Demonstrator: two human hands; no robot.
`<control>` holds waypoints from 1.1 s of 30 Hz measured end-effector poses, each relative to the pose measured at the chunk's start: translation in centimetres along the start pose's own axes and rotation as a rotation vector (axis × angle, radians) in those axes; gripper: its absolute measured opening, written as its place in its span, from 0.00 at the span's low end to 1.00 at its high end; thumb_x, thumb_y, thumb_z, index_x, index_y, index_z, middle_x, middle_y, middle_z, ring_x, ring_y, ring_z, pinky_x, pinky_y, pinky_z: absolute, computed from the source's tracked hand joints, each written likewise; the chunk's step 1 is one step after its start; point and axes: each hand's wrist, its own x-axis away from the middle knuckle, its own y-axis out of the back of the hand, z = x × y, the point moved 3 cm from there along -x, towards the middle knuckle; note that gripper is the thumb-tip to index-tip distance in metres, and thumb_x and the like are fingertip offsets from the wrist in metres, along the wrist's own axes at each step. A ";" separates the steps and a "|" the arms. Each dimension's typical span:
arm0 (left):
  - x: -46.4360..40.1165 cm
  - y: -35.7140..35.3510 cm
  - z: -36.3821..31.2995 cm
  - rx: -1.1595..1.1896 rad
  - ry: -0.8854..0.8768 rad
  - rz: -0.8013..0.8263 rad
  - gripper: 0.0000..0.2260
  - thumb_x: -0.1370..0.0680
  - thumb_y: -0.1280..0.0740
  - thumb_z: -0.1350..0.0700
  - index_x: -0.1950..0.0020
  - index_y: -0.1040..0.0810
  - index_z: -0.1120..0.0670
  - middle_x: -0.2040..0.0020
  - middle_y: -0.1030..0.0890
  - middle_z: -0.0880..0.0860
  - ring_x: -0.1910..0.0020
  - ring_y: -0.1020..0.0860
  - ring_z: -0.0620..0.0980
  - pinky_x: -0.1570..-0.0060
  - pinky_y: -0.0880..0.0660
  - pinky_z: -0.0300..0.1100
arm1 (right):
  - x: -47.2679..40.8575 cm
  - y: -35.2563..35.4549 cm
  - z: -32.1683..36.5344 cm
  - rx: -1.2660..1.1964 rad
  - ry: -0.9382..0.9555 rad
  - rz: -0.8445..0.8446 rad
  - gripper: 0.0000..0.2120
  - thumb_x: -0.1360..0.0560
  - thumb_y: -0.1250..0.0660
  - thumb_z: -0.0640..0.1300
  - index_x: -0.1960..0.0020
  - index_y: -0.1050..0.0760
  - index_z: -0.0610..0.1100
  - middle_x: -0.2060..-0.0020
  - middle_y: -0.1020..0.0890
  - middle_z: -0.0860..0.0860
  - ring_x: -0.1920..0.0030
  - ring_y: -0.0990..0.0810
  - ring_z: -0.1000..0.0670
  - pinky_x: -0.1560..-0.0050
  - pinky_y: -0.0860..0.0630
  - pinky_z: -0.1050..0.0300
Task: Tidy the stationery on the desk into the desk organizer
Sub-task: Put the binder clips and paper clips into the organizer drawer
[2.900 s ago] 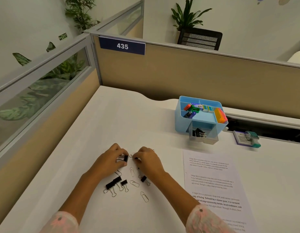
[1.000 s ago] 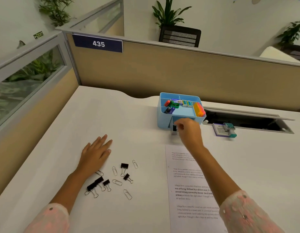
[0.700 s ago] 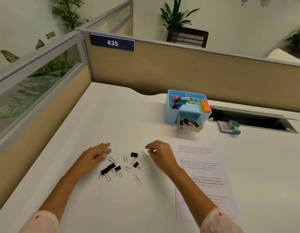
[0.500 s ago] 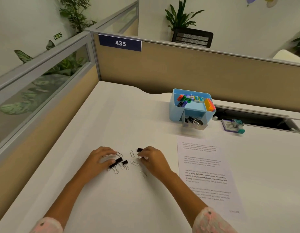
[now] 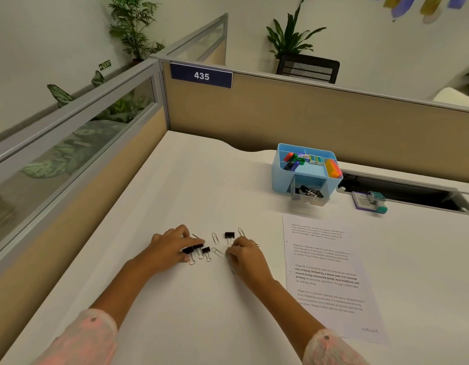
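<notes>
White desk (image 5: 201,180) carries everything. The left hand (image 5: 170,246) lies with its fingers resting on a large black binder clip (image 5: 192,249); whether it grips it cannot be told. Just right sit a small binder clip (image 5: 206,251), two paper clips (image 5: 215,237) and another binder clip (image 5: 229,235). The right hand (image 5: 245,255) curls over the clips beside it, fingertips down, its hold unclear. Further right lies a printed sheet (image 5: 330,275); behind it stands the blue desk organizer (image 5: 278,177), its drawer (image 5: 308,197) open with clips inside.

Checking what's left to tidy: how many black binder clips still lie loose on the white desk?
3 visible: one by the right hand, a long one under the left hand's fingers, a small one beside it. Hands may hide more.
</notes>
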 end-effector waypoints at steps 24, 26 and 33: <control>0.4 0.6 -3.3 0.145 -0.035 -0.130 0.06 0.25 0.33 0.54 0.54 0.30 0.47 0.58 0.23 0.42 0.61 0.27 0.40 0.48 0.34 0.37 | 2.9 1.4 -0.1 -1.677 -1.006 -0.046 0.06 0.28 0.34 0.31 0.52 0.24 0.30 0.61 0.20 0.37 0.62 0.19 0.42 0.60 0.17 0.55; 0.8 0.5 -4.7 0.339 -0.037 -0.131 0.07 0.27 0.30 0.54 0.56 0.26 0.44 0.57 0.20 0.43 0.60 0.25 0.41 0.58 0.31 0.31 | 2.9 1.3 0.2 -1.613 -0.951 -0.015 0.06 0.27 0.35 0.34 0.52 0.24 0.31 0.62 0.19 0.39 0.62 0.19 0.43 0.58 0.17 0.55; 0.3 -1.7 -8.8 0.479 -0.082 -0.127 0.09 0.28 0.29 0.55 0.52 0.23 0.43 0.54 0.21 0.42 0.61 0.23 0.40 0.59 0.28 0.31 | 3.5 0.9 0.8 -1.660 -0.793 0.118 0.13 0.22 0.37 0.44 0.47 0.21 0.35 0.52 0.16 0.42 0.50 0.18 0.46 0.44 0.21 0.52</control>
